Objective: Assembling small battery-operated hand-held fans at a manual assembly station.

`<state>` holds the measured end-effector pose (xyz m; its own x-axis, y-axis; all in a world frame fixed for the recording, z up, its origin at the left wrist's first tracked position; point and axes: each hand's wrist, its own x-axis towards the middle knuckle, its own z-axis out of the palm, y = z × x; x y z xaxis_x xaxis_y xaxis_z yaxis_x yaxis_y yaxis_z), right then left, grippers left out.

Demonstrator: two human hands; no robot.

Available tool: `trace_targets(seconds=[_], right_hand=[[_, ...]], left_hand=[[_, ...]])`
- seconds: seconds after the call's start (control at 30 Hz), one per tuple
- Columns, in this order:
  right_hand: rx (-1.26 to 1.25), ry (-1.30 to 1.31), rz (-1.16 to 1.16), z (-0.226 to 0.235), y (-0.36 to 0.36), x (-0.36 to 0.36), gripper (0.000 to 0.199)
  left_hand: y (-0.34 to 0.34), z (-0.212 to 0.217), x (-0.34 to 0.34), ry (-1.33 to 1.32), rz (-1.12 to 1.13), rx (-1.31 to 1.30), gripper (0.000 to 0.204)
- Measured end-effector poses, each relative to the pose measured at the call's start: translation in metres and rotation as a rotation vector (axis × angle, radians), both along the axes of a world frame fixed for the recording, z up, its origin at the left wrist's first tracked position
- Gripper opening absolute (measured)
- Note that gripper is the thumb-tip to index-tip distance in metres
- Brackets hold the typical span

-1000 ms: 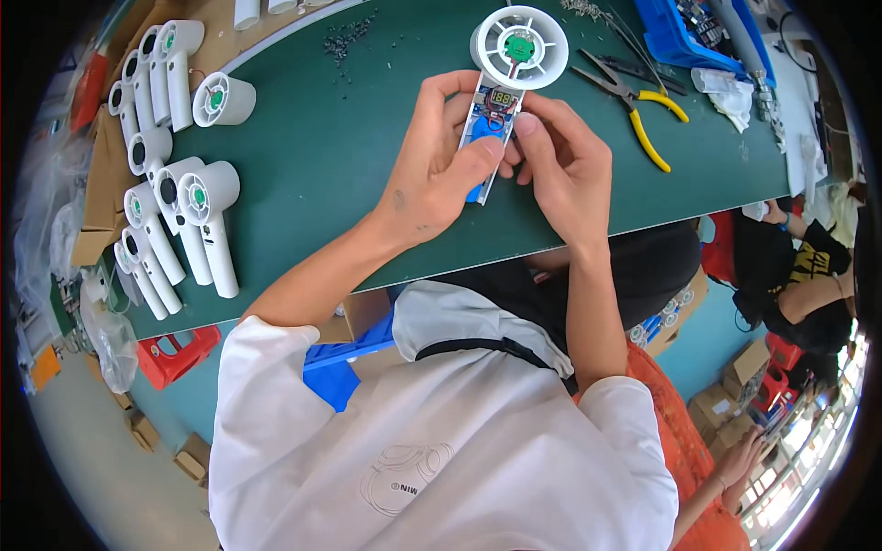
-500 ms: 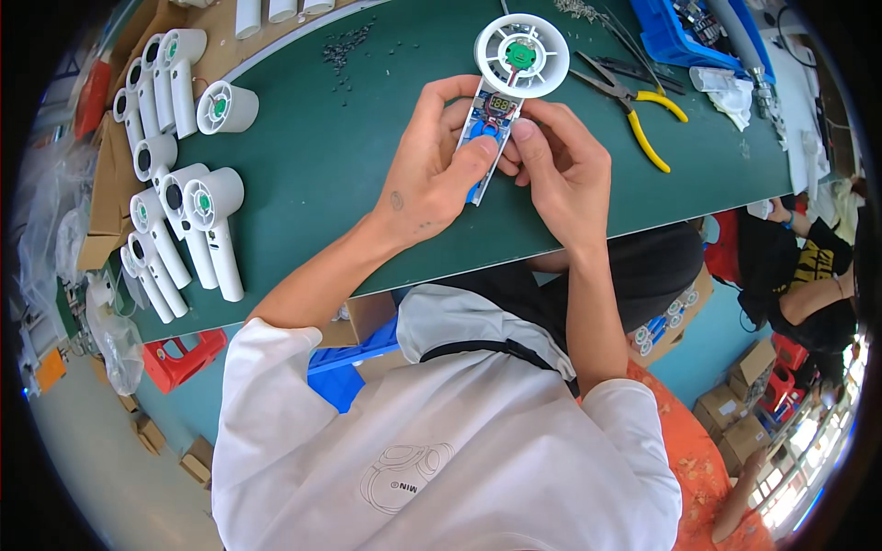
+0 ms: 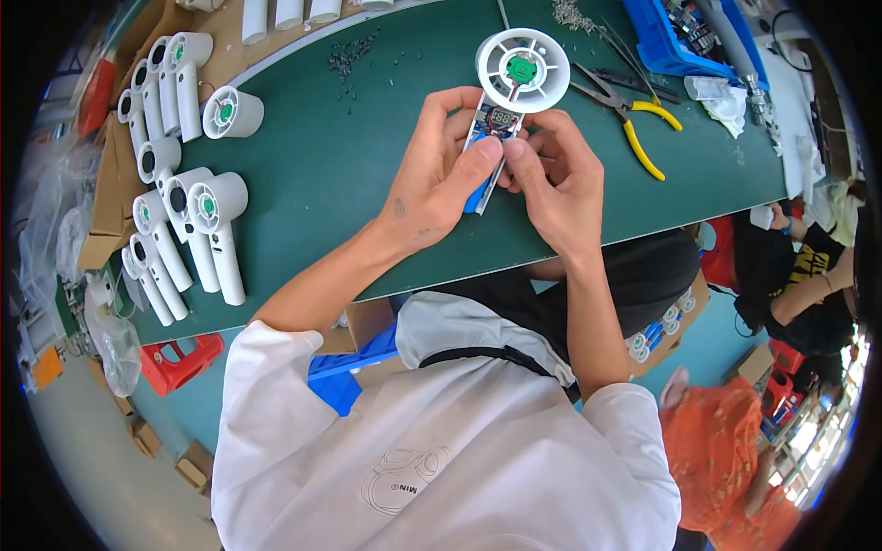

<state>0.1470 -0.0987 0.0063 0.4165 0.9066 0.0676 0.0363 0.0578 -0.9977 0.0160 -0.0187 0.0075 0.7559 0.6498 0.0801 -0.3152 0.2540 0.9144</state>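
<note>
Over the green table I hold a white handheld fan [image 3: 537, 100], its round head pointing away from me. The handle is uncovered and shows a circuit board with a small digit display [image 3: 502, 118] and a blue battery [image 3: 477, 198]. My left hand [image 3: 439, 179] is wrapped round the handle from the left, its thumb pressing on the inside below the board. From the right, my right hand [image 3: 560, 179] closes on the handle's edge, thumb and fingers bent together near the left thumb. Whether it pinches some small part there is hidden.
Several white handheld fans [image 3: 222, 239] lie at the left, with one loose fan head [image 3: 232, 112] beside them. Yellow-handled pliers [image 3: 634, 119] and tweezers lie to the right. Small dark screws [image 3: 349, 57] are scattered at the back. A blue bin [image 3: 666, 46] stands back right. Co-workers are at the right.
The fan sits slightly lower in the picture. My thumbs have come closer together over the handle. At the lower right, a person in orange has moved to the right.
</note>
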Motion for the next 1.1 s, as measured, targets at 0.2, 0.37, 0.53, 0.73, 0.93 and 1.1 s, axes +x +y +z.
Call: trace_targets(seconds=[0.2, 0.37, 0.53, 0.73, 0.93, 1.1], right_hand=[[0.043, -0.028, -0.005, -0.003, 0.001, -0.001, 0.026], [0.065, 0.002, 0.006, -0.007, 0.004, 0.0, 0.025], [0.165, 0.113, 0.022, -0.003, -0.006, 0.008, 0.024], [0.439, 0.389, -0.155, -0.013, -0.037, 0.015, 0.029], [0.692, 0.553, -0.514, -0.01, -0.072, 0.083, 0.04], [0.701, 0.63, -0.777, -0.021, -0.069, 0.105, 0.031]], left_hand=[[-0.001, -0.003, 0.0, 0.033, 0.021, 0.039, 0.045], [0.002, 0.0, -0.003, 0.037, 0.006, 0.05, 0.045], [0.0, 0.001, -0.004, 0.091, -0.043, 0.15, 0.047], [-0.008, 0.019, 0.015, 0.209, -0.041, 0.731, 0.037], [-0.012, 0.057, 0.138, 0.41, -0.022, 1.23, 0.032], [-0.012, 0.033, 0.255, 0.358, 0.066, 1.738, 0.028]])
